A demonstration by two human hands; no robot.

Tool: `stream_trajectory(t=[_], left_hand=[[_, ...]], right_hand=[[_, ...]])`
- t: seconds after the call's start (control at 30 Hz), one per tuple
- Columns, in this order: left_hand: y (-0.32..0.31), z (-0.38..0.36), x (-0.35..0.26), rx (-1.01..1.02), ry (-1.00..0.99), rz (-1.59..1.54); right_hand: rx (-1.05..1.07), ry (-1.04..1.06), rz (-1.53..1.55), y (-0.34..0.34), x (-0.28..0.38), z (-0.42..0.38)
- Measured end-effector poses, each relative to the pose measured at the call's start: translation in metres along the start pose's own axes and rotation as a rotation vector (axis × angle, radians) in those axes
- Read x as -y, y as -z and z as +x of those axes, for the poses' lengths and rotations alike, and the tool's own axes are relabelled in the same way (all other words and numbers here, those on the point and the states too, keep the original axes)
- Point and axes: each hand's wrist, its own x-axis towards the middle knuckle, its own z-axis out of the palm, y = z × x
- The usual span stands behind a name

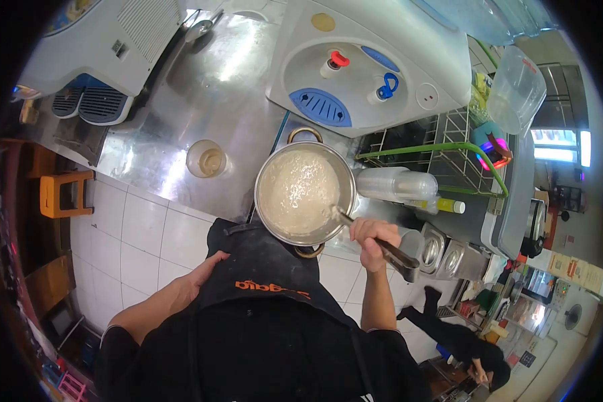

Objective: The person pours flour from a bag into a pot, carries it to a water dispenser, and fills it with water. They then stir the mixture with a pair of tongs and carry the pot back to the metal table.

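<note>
A steel pot (256, 194) with two brass-coloured loop handles stands at the counter's front edge, straight ahead of me. Thick, pale, batter-like mixture (295, 187) fills much of it. My right hand (374, 240) is closed around a long-handled metal utensil (398, 257), a ladle or spoon; its head is sunk in the mixture at the pot's lower right. My left hand (209, 266) is beside the dark apron (261, 261), thumb at the cloth's edge, away from the pot. Its other fingers are hidden. Left of the pot, a clear cup (206, 159) has some pale contents.
Behind the pot stands a water dispenser (375, 60) with red and blue taps. Clear plastic cups (396, 184) and a wire rack (442, 151) flank it on the right. A white machine (114, 53) is at left. Another person (459, 338) is at the lower right.
</note>
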Motion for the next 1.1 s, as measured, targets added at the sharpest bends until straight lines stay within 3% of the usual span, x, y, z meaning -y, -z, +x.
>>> stream_trajectory(t=[0.07, 0.13, 0.17, 0.23, 0.33, 0.4, 0.47, 0.5, 0.53, 0.6, 0.63, 0.67, 0.7, 0.73, 0.8, 0.83, 0.87, 0.93, 1.0, 1.07, 1.1], left_hand=[[-0.005, -0.011, -0.004, 0.042, 0.021, -0.044], [0.012, 0.01, 0.005, 0.037, 0.033, -0.038], [0.018, 0.02, 0.007, 0.039, 0.041, -0.043], [0.019, 0.023, 0.007, 0.059, 0.032, -0.035], [0.017, 0.016, 0.006, 0.056, 0.043, -0.026], [0.013, 0.012, 0.003, 0.042, 0.05, -0.014], [0.012, 0.008, 0.002, 0.063, 0.008, -0.011], [0.013, 0.007, 0.001, 0.07, -0.009, -0.009], [0.015, 0.01, 0.004, 0.071, -0.024, -0.03], [0.019, 0.011, 0.006, 0.063, -0.044, -0.072], [0.019, 0.01, 0.006, 0.076, 0.007, -0.116], [0.022, 0.009, 0.006, 0.091, 0.061, -0.154], [0.024, 0.01, 0.007, 0.087, 0.061, -0.155], [0.025, 0.012, 0.008, 0.104, 0.013, -0.099], [0.025, 0.014, 0.005, 0.126, -0.041, -0.037], [0.025, 0.014, 0.006, 0.1, -0.049, -0.043], [0.025, 0.014, 0.007, 0.072, -0.056, -0.053], [0.022, 0.01, 0.004, 0.103, -0.021, -0.097], [0.019, 0.005, 0.004, 0.131, 0.029, -0.122], [0.018, 0.003, 0.0, 0.104, 0.054, -0.114], [0.019, 0.004, -0.001, 0.106, 0.049, -0.106]], right_hand=[[-0.04, 0.06, -0.026, 0.0, -0.018, 0.002], [-0.339, -0.003, -0.111, -0.002, -0.052, 0.002], [-0.342, 0.007, -0.109, -0.003, -0.069, 0.004], [-0.53, 0.193, 0.049, -0.017, -0.096, 0.013], [-0.721, 0.117, 0.227, -0.044, -0.117, 0.031], [-0.709, 0.093, 0.345, -0.051, -0.122, 0.03], [-0.363, -0.182, 0.535, -0.05, -0.119, 0.021], [-0.315, -0.284, 0.51, -0.045, -0.108, 0.017], [-0.307, -0.279, 0.515, -0.04, -0.102, 0.016], [-0.587, -0.165, 0.227, -0.035, -0.097, 0.015], [-0.58, -0.173, 0.238, -0.034, -0.102, 0.016], [-0.573, -0.037, 0.292, -0.033, -0.111, 0.016], [-0.566, 0.103, 0.341, -0.034, -0.114, 0.016], [-0.567, 0.104, 0.34, -0.034, -0.114, 0.014], [-0.417, -0.25, 0.622, -0.035, -0.109, 0.007], [-0.423, -0.301, 0.56, -0.028, -0.105, 0.005], [-0.416, -0.301, 0.56, -0.023, -0.104, 0.007], [-0.647, -0.06, 0.272, -0.02, -0.099, 0.008], [-0.669, 0.021, 0.292, -0.032, -0.108, 0.007], [-0.413, -0.194, 0.592, -0.04, -0.111, 0.005], [-0.318, -0.313, 0.553, -0.031, -0.103, 0.0]])
